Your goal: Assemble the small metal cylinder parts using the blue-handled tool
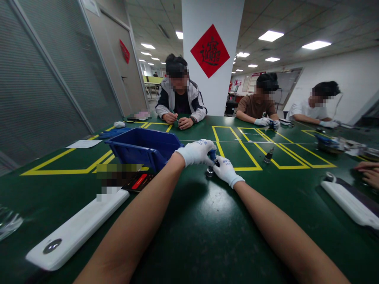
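Note:
Both my hands wear white gloves and meet over the green table (207, 221). My left hand (195, 152) is closed round the blue top of a small part (212, 156). My right hand (225, 169) is curled against its lower side. The part's round metal base (210, 172) rests on the table, standing upright between my hands. How the fingers grip underneath is hidden.
A blue plastic bin (142, 148) stands just left of my hands. A white flat device (77, 230) lies near left, another (349, 203) near right. A similar small metal part (268, 156) stands farther right. Three people sit across the table; another person's hand (368, 171) shows at right.

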Demonstrator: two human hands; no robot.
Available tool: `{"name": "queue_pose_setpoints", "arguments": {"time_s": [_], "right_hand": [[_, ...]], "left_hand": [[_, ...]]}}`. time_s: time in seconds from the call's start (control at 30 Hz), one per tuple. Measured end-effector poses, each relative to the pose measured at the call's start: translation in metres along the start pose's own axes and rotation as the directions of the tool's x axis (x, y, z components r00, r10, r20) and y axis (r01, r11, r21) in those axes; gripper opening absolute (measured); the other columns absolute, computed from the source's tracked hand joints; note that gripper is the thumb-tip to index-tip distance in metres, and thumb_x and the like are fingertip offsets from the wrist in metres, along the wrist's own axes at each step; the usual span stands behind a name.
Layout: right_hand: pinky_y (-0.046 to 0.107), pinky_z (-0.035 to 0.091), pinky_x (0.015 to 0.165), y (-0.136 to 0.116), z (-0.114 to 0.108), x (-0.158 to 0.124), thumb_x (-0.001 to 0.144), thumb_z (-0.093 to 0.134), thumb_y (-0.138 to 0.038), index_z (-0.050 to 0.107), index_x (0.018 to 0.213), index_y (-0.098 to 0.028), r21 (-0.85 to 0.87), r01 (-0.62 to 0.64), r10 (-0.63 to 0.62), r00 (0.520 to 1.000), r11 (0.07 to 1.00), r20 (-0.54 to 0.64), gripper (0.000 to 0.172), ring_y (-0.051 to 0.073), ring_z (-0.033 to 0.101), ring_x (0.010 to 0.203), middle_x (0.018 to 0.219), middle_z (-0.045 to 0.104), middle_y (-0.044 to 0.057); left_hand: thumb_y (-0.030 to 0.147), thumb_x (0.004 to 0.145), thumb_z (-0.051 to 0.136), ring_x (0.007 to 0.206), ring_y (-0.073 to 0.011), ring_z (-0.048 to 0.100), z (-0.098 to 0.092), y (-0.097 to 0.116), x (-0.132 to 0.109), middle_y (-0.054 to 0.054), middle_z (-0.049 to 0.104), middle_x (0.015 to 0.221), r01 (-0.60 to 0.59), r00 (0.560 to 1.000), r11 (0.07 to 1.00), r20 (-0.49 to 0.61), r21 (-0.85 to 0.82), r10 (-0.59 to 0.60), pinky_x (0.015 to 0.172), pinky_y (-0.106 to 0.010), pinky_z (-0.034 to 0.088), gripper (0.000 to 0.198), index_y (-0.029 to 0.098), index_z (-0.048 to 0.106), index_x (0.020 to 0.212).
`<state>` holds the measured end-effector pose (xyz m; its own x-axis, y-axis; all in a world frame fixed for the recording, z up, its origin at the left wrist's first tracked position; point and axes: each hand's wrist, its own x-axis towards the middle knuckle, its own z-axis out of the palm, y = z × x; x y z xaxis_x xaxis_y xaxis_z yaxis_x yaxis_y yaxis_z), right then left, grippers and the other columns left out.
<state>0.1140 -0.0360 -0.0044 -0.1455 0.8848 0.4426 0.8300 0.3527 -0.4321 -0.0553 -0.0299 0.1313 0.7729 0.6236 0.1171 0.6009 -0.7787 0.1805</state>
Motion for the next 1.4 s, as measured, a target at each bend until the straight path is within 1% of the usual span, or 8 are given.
{"name": "queue_pose_setpoints", "arguments": {"time_s": [0.33, 0.43, 0.57, 0.7, 0.8, 0.97, 1.17, 1.4], "right_hand": [[0.027, 0.043, 0.077, 0.000, 0.000, 0.000, 0.083, 0.049, -0.032, 0.061, 0.091, -0.023, 0.001, 0.004, -0.004, 1.000, 1.000, -0.006, 0.017, 0.017, 0.057, 0.084, 0.091, 0.065, 0.003], [0.027, 0.042, 0.077, 0.000, 0.001, 0.000, 0.083, 0.049, -0.031, 0.061, 0.091, -0.023, -0.005, 0.006, -0.006, 1.000, 1.000, -0.005, 0.016, 0.017, 0.057, 0.084, 0.090, 0.065, 0.003], [0.026, 0.042, 0.077, 0.000, 0.000, 0.000, 0.084, 0.048, -0.033, 0.061, 0.090, -0.023, -0.006, 0.011, -0.011, 1.000, 1.000, -0.011, 0.017, 0.016, 0.057, 0.084, 0.090, 0.065, 0.003], [0.026, 0.042, 0.077, 0.000, 0.000, 0.000, 0.085, 0.048, -0.035, 0.060, 0.089, -0.023, -0.003, 0.007, -0.007, 1.000, 1.000, -0.011, 0.018, 0.016, 0.057, 0.084, 0.090, 0.065, 0.003], [0.026, 0.042, 0.076, 0.001, 0.000, -0.001, 0.086, 0.047, -0.034, 0.060, 0.090, -0.024, -0.003, 0.005, -0.005, 1.000, 1.000, -0.010, 0.017, 0.016, 0.057, 0.084, 0.090, 0.065, 0.003], [0.026, 0.042, 0.076, 0.001, 0.000, -0.001, 0.086, 0.047, -0.037, 0.060, 0.090, -0.024, -0.012, -0.004, 0.004, 1.000, 1.000, -0.001, 0.019, 0.016, 0.057, 0.084, 0.090, 0.065, 0.003], [0.026, 0.042, 0.077, 0.001, 0.001, -0.001, 0.086, 0.047, -0.034, 0.061, 0.091, -0.024, -0.004, 0.014, -0.014, 1.000, 1.000, -0.001, 0.018, 0.016, 0.057, 0.085, 0.090, 0.065, 0.003], [0.026, 0.042, 0.079, 0.003, 0.002, 0.000, 0.085, 0.048, -0.033, 0.061, 0.091, -0.024, 0.025, 0.029, -0.029, 0.999, 0.999, -0.015, 0.017, 0.016, 0.057, 0.086, 0.091, 0.065, 0.003]], "left_hand": [[0.042, 0.062, 0.069, 0.083, -0.0184, 0.060, -0.002, 0.002, -0.001, -0.003, 0.065, 0.090, 0.035, 0.999, 0.998, 0.017, 0.045, -0.036, 0.070, -0.024, 0.043, 0.036, 0.020, 0.065, 0.090], [0.048, 0.061, 0.070, 0.086, -0.0206, 0.060, -0.001, 0.002, -0.001, -0.005, 0.064, 0.093, 0.104, 0.994, 0.992, 0.030, 0.070, -0.106, 0.071, -0.025, 0.044, 0.047, 0.020, 0.063, 0.097], [0.058, 0.062, 0.066, 0.096, -0.0245, 0.058, 0.000, -0.002, -0.003, -0.010, 0.061, 0.108, 0.192, 0.980, 0.976, 0.037, 0.106, -0.197, 0.076, -0.028, 0.044, 0.065, 0.019, 0.056, 0.114], [0.060, 0.068, 0.059, 0.093, -0.0235, 0.059, -0.001, -0.007, -0.005, -0.009, 0.064, 0.103, 0.222, 0.969, 0.969, 0.082, 0.110, -0.232, 0.075, -0.028, 0.044, 0.055, 0.021, 0.060, 0.107], [0.058, 0.070, 0.058, 0.087, -0.0214, 0.060, -0.001, -0.009, -0.005, -0.007, 0.065, 0.097, 0.205, 0.973, 0.975, 0.086, 0.081, -0.212, 0.073, -0.026, 0.044, 0.049, 0.021, 0.063, 0.101], [0.048, 0.076, 0.054, 0.080, -0.0180, 0.061, 0.001, -0.015, -0.003, -0.005, 0.067, 0.091, 0.126, 0.986, 0.990, 0.102, 0.060, -0.132, 0.069, -0.024, 0.044, 0.034, 0.021, 0.064, 0.094], [0.035, 0.078, 0.054, 0.086, -0.0165, 0.060, 0.008, -0.024, -0.001, -0.005, 0.067, 0.099, 0.046, 0.997, 0.999, 0.064, 0.013, -0.047, 0.076, -0.023, 0.044, 0.028, 0.019, 0.062, 0.099], [0.022, 0.077, 0.048, 0.085, -0.0145, 0.060, 0.014, -0.033, 0.000, -0.003, 0.066, 0.100, 0.022, 0.997, 0.999, 0.073, -0.047, -0.019, 0.074, -0.021, 0.044, 0.025, 0.019, 0.059, 0.099]]}}
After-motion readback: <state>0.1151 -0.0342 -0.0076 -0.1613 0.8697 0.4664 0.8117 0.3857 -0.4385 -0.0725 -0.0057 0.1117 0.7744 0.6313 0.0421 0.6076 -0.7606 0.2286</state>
